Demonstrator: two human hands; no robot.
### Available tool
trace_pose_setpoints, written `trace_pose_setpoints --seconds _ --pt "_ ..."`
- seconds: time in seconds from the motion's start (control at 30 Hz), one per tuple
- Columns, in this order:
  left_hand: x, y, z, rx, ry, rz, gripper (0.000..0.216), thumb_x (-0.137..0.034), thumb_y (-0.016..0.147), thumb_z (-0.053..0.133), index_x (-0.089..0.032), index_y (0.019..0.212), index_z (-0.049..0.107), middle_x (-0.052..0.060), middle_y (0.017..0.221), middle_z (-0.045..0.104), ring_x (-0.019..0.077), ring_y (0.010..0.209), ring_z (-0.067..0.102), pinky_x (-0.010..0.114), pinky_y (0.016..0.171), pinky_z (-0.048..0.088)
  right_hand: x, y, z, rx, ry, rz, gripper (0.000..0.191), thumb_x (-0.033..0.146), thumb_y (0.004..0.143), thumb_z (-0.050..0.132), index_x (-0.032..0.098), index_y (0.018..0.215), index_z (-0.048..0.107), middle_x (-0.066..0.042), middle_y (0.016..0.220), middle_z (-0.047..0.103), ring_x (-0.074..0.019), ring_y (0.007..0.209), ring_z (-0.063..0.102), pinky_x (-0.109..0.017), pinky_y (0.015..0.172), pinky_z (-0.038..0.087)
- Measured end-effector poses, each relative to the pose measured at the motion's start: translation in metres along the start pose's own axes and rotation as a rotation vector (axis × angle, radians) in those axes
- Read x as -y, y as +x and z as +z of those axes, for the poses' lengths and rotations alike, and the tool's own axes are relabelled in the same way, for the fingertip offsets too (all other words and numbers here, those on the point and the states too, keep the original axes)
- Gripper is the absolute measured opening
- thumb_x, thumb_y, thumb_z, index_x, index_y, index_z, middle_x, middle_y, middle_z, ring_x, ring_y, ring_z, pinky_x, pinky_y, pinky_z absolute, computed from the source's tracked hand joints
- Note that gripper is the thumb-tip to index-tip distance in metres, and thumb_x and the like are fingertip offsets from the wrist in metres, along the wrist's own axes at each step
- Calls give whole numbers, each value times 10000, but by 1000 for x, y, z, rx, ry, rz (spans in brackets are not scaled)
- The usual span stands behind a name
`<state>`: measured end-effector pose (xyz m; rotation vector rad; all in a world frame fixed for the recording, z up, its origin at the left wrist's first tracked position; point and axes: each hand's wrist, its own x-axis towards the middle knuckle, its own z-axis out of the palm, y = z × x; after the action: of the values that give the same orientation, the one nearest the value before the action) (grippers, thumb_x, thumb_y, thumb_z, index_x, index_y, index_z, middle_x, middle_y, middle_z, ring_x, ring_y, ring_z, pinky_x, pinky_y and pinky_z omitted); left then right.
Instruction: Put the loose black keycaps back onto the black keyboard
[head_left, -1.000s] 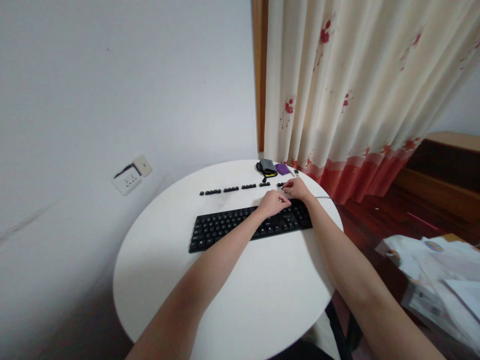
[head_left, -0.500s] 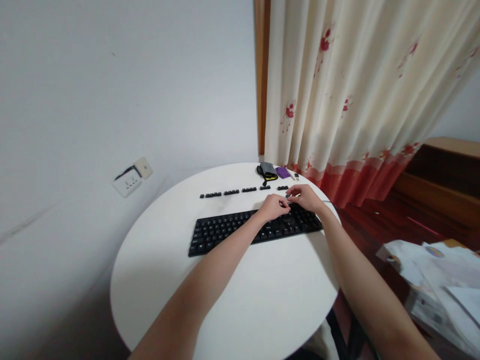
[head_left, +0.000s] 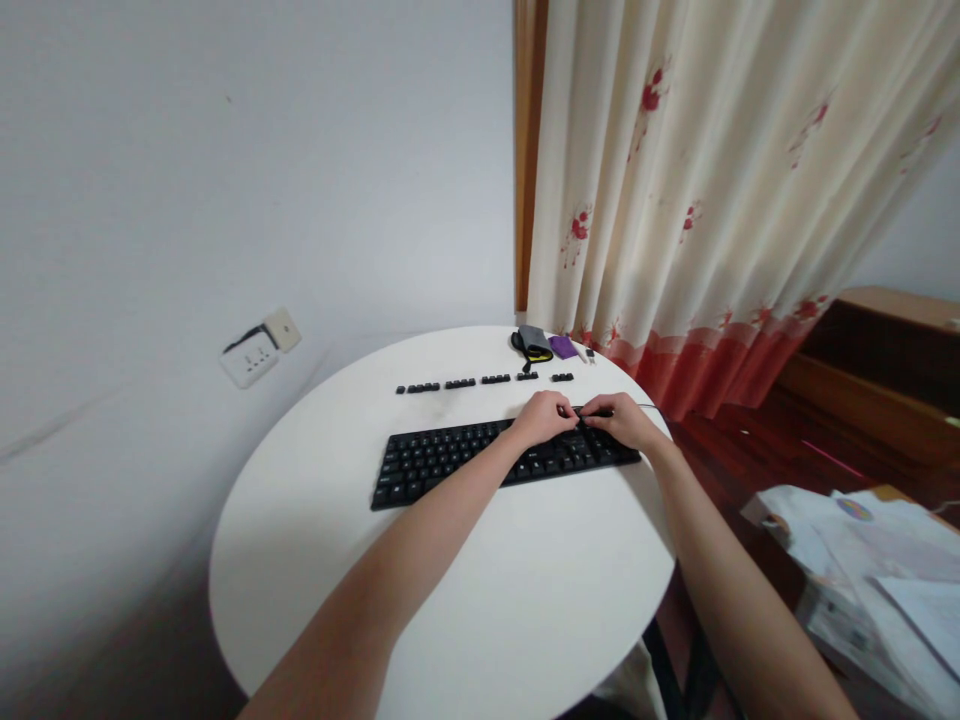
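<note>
A black keyboard (head_left: 442, 455) lies across the white round table (head_left: 517, 580). Over its upper right part, my left hand (head_left: 545, 418) is closed, thumb and fingers pinched together at the top key rows. My right hand (head_left: 619, 420) rests just right of it, its fingertips drawn together against the keyboard's back edge, close to the left fingertips. Whatever either pinch holds is too small to make out. Behind the keyboard runs a line of loose black keycaps (head_left: 460, 383), set out in short groups. Both forearms cross the front of the table, the left one hiding part of the keyboard.
At the table's back lie a grey pouch (head_left: 534, 340), a purple cloth (head_left: 562, 347) and a small black-and-white item (head_left: 590, 355). A curtain (head_left: 675, 250) hangs behind, and a wall socket (head_left: 250, 358) is at left. White bags and papers (head_left: 862, 540) stand at right.
My right hand has come down from beside the keycap row to the keyboard's upper edge, near the left fingertips. The left hand stays at the same keys. The view has shifted slightly.
</note>
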<state>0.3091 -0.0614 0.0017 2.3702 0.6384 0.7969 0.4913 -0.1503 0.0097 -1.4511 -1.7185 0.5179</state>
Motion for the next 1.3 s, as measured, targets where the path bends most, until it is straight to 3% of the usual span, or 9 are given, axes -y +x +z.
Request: trace_pose_setpoints --seconds 0.1,0.27,0.5,0.73,1.07,1.17,1.3 --pt "0 -1 0 -5 4 8 86 -227 732 688 -163 720 743 21 746 702 141 701 616 253 710 468 3 -3 -1 5 -39 -56 130 249 755 660 191 831 748 -58 891 749 -210 873 675 -335 880 498" --pt "-4 -3 -1 -3 55 5 99 -246 757 680 -172 748 744 24 775 698 147 726 619 250 719 469 2 -5 2 -69 -48 -5 93 246 740 659 185 774 721 -57 828 740 -213 817 674 -341 837 511" --pt "-16 -13 -8 16 249 80 180 -280 841 598 -205 800 756 40 889 713 187 842 627 289 801 463 0 -5 5 -54 -61 -72 83 221 746 622 200 719 699 -60 870 723 -211 865 663 -343 869 500" --pt "-23 -23 -9 47 425 176 236 -283 903 517 -201 853 733 45 970 701 218 934 587 342 867 452 -3 -7 4 -112 -226 -99 201 308 817 614 191 695 722 -76 899 706 -209 852 647 -343 858 480" --pt "-23 -26 -7 20 385 169 239 -266 905 514 -177 808 713 60 913 686 212 915 582 325 866 461 -7 -16 10 -156 -422 -77 285 377 886 552 214 733 729 -75 1046 687 -233 959 601 -383 945 421" --pt "-23 -24 -7 6 354 135 228 -267 897 526 -178 823 722 60 909 698 204 912 601 313 873 467 -6 -18 11 -150 -402 -95 267 359 888 550 212 740 717 -72 1042 695 -229 962 607 -383 946 421" --pt "-14 -10 -12 -37 313 -82 215 -239 894 532 -189 930 739 42 975 728 172 909 642 259 858 483 -5 -12 9 -186 -339 -60 205 285 879 540 194 827 716 -64 923 720 -208 873 637 -339 853 472"
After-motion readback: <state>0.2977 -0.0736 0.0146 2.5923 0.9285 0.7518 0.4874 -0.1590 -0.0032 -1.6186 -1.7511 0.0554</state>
